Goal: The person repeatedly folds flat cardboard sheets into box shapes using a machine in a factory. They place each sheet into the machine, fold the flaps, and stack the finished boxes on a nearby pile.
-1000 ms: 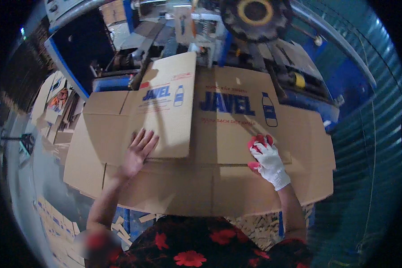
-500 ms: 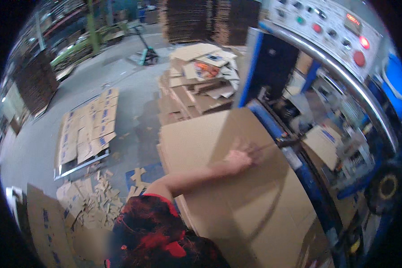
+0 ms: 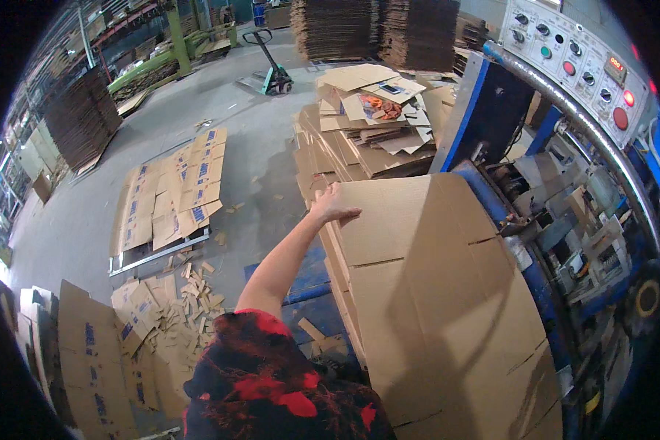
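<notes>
My left hand (image 3: 330,204) rests at the far-left corner of a brown cardboard sheet (image 3: 433,293), its fingers spread along the edge and the thumb lying on top. This sheet is the top one of a stack (image 3: 342,293), whose side shows below its left edge. Short slits and crease lines run across the sheet, and a shadow falls over it. My right hand is out of view.
A blue machine (image 3: 546,293) borders the stack on the right, with a control panel (image 3: 579,62) above. Beyond lies a pile of cardboard pieces (image 3: 359,73) with a phone (image 3: 390,89). Cardboard scraps (image 3: 191,308) litter the left floor; a pallet jack (image 3: 273,77) stands farther back.
My left hand has moved left and away from me, from the middle of the sheet near the machine to the far-left corner. The view has shifted, and slits now show clearly in the top sheet.
</notes>
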Action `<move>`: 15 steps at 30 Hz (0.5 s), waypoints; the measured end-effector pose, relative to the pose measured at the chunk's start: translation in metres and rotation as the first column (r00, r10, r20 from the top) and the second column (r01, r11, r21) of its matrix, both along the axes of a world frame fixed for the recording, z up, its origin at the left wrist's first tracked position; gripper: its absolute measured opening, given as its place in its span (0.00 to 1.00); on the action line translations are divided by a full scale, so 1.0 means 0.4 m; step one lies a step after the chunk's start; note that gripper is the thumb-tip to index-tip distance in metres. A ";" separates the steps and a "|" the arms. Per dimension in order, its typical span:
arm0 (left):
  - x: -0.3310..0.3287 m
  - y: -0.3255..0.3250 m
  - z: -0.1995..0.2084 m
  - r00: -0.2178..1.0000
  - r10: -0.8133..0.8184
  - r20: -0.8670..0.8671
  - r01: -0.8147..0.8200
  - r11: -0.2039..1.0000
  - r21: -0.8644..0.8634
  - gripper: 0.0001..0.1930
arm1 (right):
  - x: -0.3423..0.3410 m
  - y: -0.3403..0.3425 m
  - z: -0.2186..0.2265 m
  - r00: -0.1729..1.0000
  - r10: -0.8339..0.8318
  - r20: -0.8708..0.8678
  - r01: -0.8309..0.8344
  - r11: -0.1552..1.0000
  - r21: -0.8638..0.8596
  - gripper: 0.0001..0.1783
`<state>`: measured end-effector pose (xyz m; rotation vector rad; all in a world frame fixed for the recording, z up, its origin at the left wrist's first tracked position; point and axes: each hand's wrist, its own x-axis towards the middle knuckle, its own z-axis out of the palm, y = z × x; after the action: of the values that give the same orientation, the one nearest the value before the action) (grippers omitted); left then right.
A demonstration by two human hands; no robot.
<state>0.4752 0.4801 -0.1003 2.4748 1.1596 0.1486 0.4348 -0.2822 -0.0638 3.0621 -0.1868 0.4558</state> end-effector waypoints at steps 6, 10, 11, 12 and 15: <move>0.003 0.061 -0.023 0.994 0.071 0.077 -0.061 0.990 -0.126 0.51 | -0.059 0.022 0.016 0.993 -0.007 0.117 -0.028 0.955 0.296 0.26; -0.013 0.114 -0.087 0.880 0.208 0.426 0.020 0.881 -0.472 0.39 | -0.152 0.050 0.067 0.952 -0.168 0.257 -0.047 0.746 0.664 0.26; -0.018 0.146 -0.099 0.895 0.154 0.419 0.052 0.896 -0.440 0.37 | -0.195 0.056 0.086 0.927 -0.268 0.262 -0.022 0.658 0.752 0.27; -0.036 0.178 -0.113 0.943 0.027 0.332 0.064 0.963 -0.261 0.35 | -0.245 0.061 0.101 0.890 -0.380 0.250 0.008 0.562 0.827 0.27; -0.065 0.274 -0.105 0.946 -0.170 0.277 0.181 0.983 -0.015 0.29 | -0.371 0.044 0.118 0.650 -0.757 0.065 0.049 0.127 0.991 0.27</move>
<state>0.4490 0.5896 -0.1422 2.4130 0.8145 0.4001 0.2865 -0.2645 -0.0165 3.2310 -2.1717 1.8179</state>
